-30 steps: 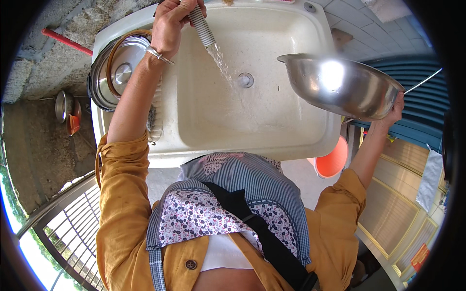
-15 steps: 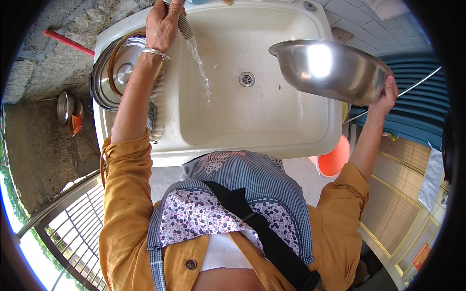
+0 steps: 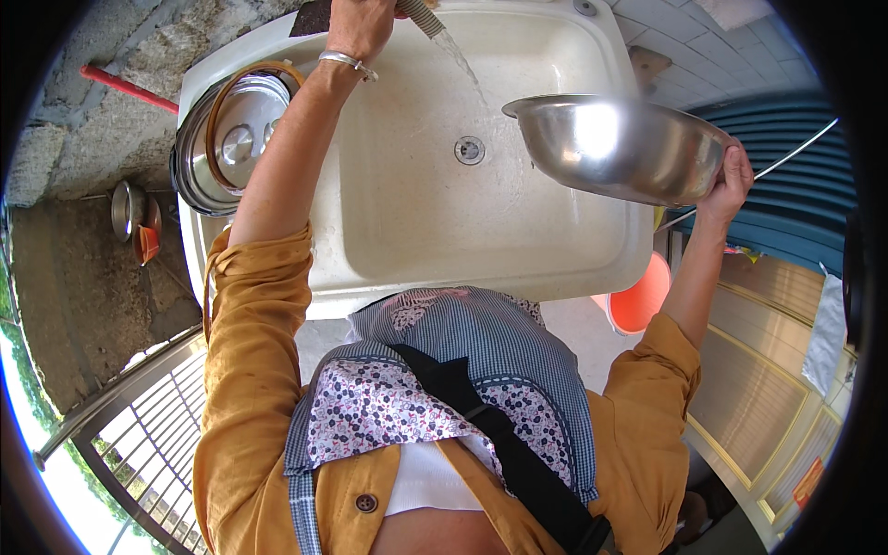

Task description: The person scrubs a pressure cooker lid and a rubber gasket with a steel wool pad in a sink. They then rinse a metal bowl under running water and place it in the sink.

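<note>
At the sink's far edge my left hand (image 3: 361,28) is closed round a ribbed grey hose (image 3: 424,17). Water (image 3: 462,67) streams from the hose end down into the basin of the white sink (image 3: 407,222), above the drain (image 3: 470,150). My right hand (image 3: 729,185) grips a large stainless steel basin (image 3: 620,153) by its right end. The steel basin is tilted on its side over the sink's right part, its shiny outer wall showing and its inside hidden from me.
Metal pots with a brown-rimmed lid (image 3: 242,139) sit on the sink's left drainboard. An orange bucket (image 3: 640,294) stands below the sink's right front corner. Blue ribbed panelling (image 3: 786,176) is at the right. A red handle (image 3: 128,88) rests by the stone wall.
My left hand has moved right with the hose, and the water now falls nearer the drain. The steel basin has shifted slightly left and tipped a little more level.
</note>
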Available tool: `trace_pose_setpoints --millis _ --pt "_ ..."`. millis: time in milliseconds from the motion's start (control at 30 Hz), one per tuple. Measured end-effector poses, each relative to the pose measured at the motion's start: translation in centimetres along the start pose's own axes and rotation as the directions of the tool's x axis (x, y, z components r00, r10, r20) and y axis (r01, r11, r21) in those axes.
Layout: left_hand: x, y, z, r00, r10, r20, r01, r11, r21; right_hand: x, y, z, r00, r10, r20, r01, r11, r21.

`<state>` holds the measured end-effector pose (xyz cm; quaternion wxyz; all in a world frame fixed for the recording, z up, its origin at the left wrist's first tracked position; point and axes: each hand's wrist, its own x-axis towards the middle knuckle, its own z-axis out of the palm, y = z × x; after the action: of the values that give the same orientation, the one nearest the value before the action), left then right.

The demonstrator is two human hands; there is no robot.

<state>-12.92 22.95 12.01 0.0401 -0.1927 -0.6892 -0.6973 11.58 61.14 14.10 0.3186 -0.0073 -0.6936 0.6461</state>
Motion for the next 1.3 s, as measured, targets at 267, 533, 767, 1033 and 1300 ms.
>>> trace_pose_setpoints --millis 267,533,767,1033,1300 --pt "-2.5 2.0 -3.0 0.997 0.014 -0.077 0.006 0.969 0.247 -0.2 -0.3 0.3 1.000 -0.007 -0.011 0.008 1.000 0.008" --pt "-1.1 1.2 -6.3 0.981 0.082 -0.178 0.048 0.783 0.621 -0.3 -0.1 1.0 0.999 -0.004 -0.034 0.004 1.000 0.018" --pt "1.3 -1.9 -7.3 0.964 0.228 -0.136 -0.065 0.700 0.711 -0.1 0.1 0.9 0.999 -0.023 -0.024 0.024 0.999 0.022" --pt "2.0 -0.1 -0.3 0.996 0.047 -0.072 -0.034 0.985 0.167 -0.5 0.5 -0.4 0.999 -0.042 0.019 0.042 0.999 0.000" --pt "0.8 1.4 2.9 0.998 0.005 0.063 0.004 0.992 -0.130 -0.7 -0.3 0.3 0.976 -0.148 0.158 0.160 0.985 -0.063"
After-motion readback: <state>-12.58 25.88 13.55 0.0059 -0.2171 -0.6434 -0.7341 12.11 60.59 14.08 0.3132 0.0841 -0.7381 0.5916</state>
